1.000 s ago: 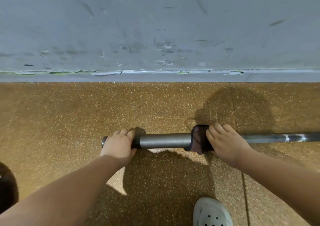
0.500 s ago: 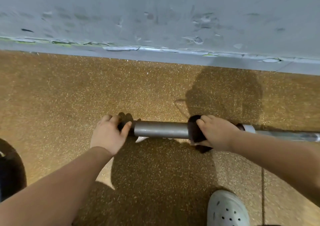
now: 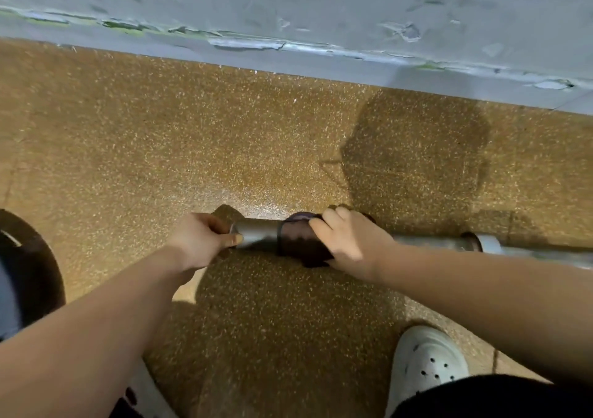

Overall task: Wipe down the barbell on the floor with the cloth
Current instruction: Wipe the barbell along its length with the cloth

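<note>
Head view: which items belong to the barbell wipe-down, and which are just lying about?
In the job:
- barbell, on the floor
- dark cloth, wrapped round its sleeve
- left hand, gripping the bar's end
- right hand, gripping the cloth

Lying about:
- white clog
- dark round object at the left edge, kind unclear

Both forearms are bare, as are the left hand and right hand. The right foot wears a white moulded clog with small round vent holes. A pale sliver of a second shoe shows under the left arm. Black fabric covers the leg beside the clog.
</note>
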